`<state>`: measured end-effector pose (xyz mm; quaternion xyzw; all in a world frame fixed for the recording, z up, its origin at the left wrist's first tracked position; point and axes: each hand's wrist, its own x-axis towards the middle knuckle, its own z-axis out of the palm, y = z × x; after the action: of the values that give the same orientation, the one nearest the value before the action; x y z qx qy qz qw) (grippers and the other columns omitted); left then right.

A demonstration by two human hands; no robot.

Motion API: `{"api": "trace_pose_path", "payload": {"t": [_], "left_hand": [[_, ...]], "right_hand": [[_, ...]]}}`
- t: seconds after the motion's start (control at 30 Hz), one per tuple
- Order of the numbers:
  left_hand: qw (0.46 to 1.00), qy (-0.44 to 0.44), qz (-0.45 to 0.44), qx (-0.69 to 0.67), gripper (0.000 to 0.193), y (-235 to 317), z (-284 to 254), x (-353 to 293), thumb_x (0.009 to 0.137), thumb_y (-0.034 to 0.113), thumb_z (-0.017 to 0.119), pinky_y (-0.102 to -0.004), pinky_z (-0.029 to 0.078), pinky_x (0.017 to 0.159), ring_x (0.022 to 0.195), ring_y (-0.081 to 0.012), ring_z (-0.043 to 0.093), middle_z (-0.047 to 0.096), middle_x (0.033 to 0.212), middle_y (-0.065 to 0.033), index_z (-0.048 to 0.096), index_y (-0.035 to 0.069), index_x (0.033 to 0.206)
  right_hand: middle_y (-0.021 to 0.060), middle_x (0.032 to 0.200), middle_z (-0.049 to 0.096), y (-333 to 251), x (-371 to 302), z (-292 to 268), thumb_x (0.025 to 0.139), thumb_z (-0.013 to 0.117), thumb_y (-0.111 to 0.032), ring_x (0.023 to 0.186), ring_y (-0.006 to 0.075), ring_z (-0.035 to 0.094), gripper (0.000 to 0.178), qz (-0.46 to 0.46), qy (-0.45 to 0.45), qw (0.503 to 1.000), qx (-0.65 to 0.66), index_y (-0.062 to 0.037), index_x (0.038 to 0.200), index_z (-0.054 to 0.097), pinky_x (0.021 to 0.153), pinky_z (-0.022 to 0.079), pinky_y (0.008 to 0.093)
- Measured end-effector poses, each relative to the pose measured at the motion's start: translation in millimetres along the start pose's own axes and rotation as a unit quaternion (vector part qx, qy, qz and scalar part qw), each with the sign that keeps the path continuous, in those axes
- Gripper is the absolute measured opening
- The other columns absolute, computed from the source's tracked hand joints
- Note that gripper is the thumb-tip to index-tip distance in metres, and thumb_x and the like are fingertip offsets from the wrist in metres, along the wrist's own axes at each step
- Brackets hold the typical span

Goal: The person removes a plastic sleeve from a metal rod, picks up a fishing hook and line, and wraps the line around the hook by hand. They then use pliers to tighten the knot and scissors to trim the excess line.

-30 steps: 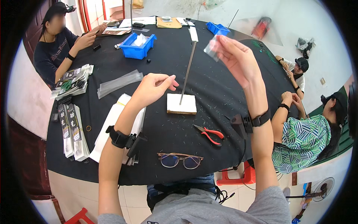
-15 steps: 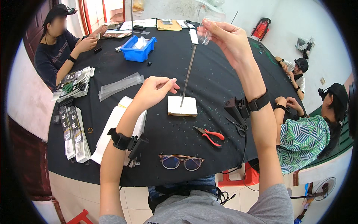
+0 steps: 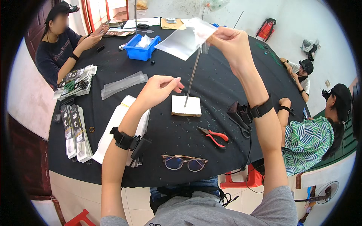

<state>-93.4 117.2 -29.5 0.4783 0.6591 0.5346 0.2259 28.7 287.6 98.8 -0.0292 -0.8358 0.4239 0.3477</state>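
Observation:
My right hand (image 3: pixel 230 42) is raised at the upper middle, closed on the edge of a clear plastic sleeve (image 3: pixel 179 43). The sleeve spreads to the left across the top of a thin metal rod (image 3: pixel 192 75) and hides the rod's tip. That rod stands upright in a white block (image 3: pixel 192 105) on the table. Left of the rod and apart from it, my left hand (image 3: pixel 158 90) is held above the table with thumb and fingers drawn together. Whatever it may pinch is too small to see.
On the black-covered table (image 3: pixel 158 143) lie red-handled pliers (image 3: pixel 215 136), glasses (image 3: pixel 184 163), black scissors (image 3: pixel 241 126), clear strips (image 3: pixel 124 86), white sheets (image 3: pixel 107 145) and printed packets (image 3: pixel 77 132). A blue bin (image 3: pixel 139 52) stands farther back. Co-workers sit left and right.
The clear sleeve, bunched near my right hand before, now spreads out flat to the left over the rod's top. My left hand has hardly moved.

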Motion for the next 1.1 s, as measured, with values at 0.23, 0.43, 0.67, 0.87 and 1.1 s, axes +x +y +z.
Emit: {"api": "trace_pose_path", "payload": {"t": [0.23, 0.43, 0.67, 0.87, 1.1], "left_hand": [[0.996, 0.001, -0.014, -0.089, 0.031, -2.5, 1.4, 0.5, 0.097, 0.027, 0.058, -0.0275, 0.049, 0.084, 0.09, -0.0144, 0.067, 0.071, 0.094, -0.008, 0.069, -0.001, 0.104], [0.943, 0.0, -0.084, -0.321, 0.02, -25.3, -2.9, 2.3, 0.093, 0.018, 0.064, -0.028, 0.054, 0.085, 0.092, -0.019, 0.068, 0.068, 0.09, -0.0055, 0.068, 0.001, 0.103], [0.918, 0.021, -0.125, -0.377, 0.021, -49.0, -3.4, 7.8, 0.095, 0.021, 0.062, -0.0258, 0.051, 0.081, 0.092, -0.0137, 0.067, 0.067, 0.092, -0.0037, 0.067, 0.003, 0.105], [0.978, 0.104, 0.012, -0.178, 0.026, -2.1, -8.4, 10.3, 0.094, 0.022, 0.062, -0.0255, 0.048, 0.08, 0.094, -0.0115, 0.065, 0.068, 0.096, -0.0042, 0.067, 0.003, 0.11], [0.963, 0.149, 0.203, -0.099, 0.023, 57.9, 3.9, 33.3, 0.092, 0.016, 0.065, -0.0253, 0.048, 0.078, 0.093, -0.0107, 0.065, 0.071, 0.099, -0.0044, 0.068, 0.002, 0.109]], "right_hand": [[0.0093, 0.088, 0.073, 17.5, -18.3, 2.8, 0.084, 0.074, -0.012, 0.081, 0.0095, 0.068, 0.02, 0.021, -0.058, 0.995, 0.075, 0.0035, 0.097, 0.071, 0.075, 0.052, 0.0216], [0.01, 0.089, 0.073, 44.0, -39.0, 19.4, 0.089, 0.068, -0.009, 0.084, 0.0119, 0.068, 0.018, 0.09, -0.169, 0.974, 0.124, 0.0061, 0.099, 0.068, 0.08, 0.054, 0.0252], [0.0102, 0.086, 0.072, 70.4, -58.6, 32.1, 0.09, 0.066, -0.006, 0.083, 0.012, 0.068, 0.013, 0.109, -0.183, 0.966, 0.149, 0.0062, 0.095, 0.068, 0.077, 0.054, 0.0261], [0.0073, 0.082, 0.073, 95.1, -79.5, 44.1, 0.088, 0.069, -0.008, 0.079, 0.0087, 0.067, 0.013, 0.158, -0.192, 0.961, 0.123, 0.0042, 0.09, 0.069, 0.074, 0.053, 0.0245], [0.0072, 0.081, 0.073, 93.2, -85.3, 44.6, 0.087, 0.069, -0.009, 0.078, 0.0095, 0.068, 0.012, 0.119, -0.179, 0.97, 0.113, 0.003, 0.09, 0.07, 0.075, 0.053, 0.0252]]}}
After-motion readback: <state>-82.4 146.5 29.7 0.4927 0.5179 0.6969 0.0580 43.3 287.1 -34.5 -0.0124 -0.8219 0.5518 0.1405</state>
